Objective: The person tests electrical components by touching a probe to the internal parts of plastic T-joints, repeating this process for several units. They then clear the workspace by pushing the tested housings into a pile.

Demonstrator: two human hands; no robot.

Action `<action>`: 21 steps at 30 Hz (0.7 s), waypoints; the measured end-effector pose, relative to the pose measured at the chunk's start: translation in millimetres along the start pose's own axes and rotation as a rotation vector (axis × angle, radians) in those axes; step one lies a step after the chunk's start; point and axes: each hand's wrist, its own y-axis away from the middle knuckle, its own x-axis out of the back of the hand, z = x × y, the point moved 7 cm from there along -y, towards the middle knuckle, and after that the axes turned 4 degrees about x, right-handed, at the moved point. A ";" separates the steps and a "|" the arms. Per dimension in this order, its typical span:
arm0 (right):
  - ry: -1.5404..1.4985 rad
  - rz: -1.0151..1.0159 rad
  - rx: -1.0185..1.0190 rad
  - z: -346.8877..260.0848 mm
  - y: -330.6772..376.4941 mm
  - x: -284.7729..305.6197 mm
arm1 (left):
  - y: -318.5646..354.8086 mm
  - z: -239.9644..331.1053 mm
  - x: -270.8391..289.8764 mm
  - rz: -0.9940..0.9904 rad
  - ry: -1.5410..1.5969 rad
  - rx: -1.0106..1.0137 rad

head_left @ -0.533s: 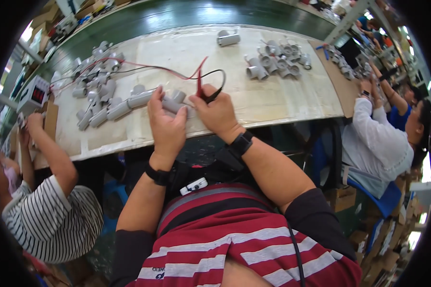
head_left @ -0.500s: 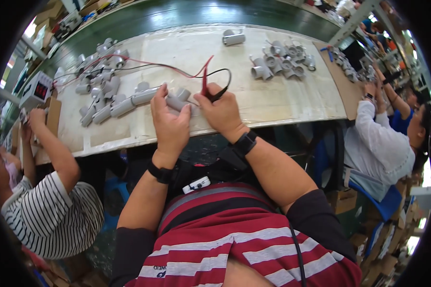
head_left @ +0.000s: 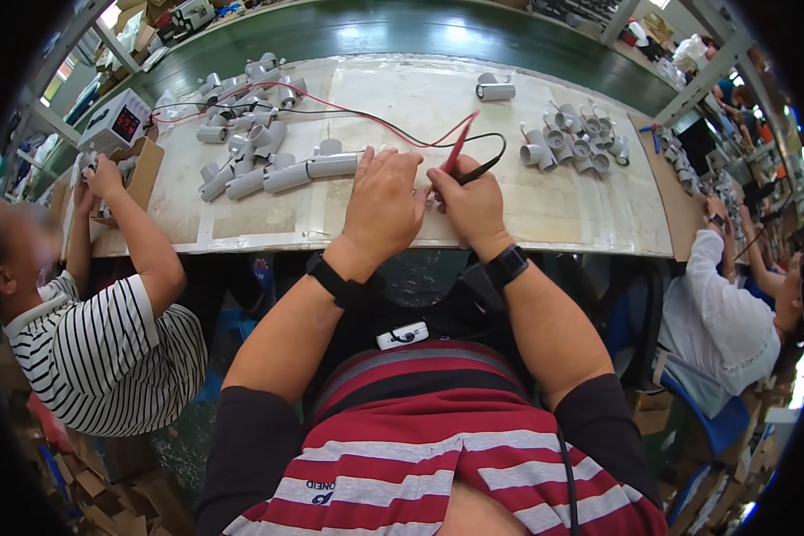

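Note:
My right hand [head_left: 471, 204] pinches a red test probe [head_left: 457, 147] and a black test probe [head_left: 481, 170], both pointing down toward my left hand. My left hand [head_left: 386, 198] is curled, back upward, with its thumb close to my right fingertips. It covers the grey tubular part that showed between its fingers and thumb earlier; the probe tips are hard to make out. Left of my fingers runs a row of grey tubular parts [head_left: 288, 179] with short side stubs. A red lead [head_left: 366, 118] and a black lead run left from the probes to a box with a red display [head_left: 123, 122].
A loose pile of grey parts [head_left: 263, 138] lies at the far left, and a cluster [head_left: 576, 138] at the right. One grey part [head_left: 495, 87] lies alone near the far edge. People work at both sides: a striped-shirt sleeve [head_left: 138, 308] left, a white sleeve [head_left: 701, 268] right.
The view has shifted, so the table appears farther right. My left hand has turned over and now hides the grey tubular part. My right hand still holds the probes beside it.

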 end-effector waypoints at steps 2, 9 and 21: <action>-0.075 -0.008 -0.098 -2.6 -6.0 7.3 | -5.2 -4.6 5.6 -0.008 -0.005 0.009; -0.001 -0.076 -0.050 -43.7 -36.1 7.0 | 25.5 -58.4 33.1 -0.148 -0.454 0.185; 0.451 -0.415 0.048 -78.4 -80.1 -96.9 | 57.5 -251.9 126.9 -0.238 -0.439 0.558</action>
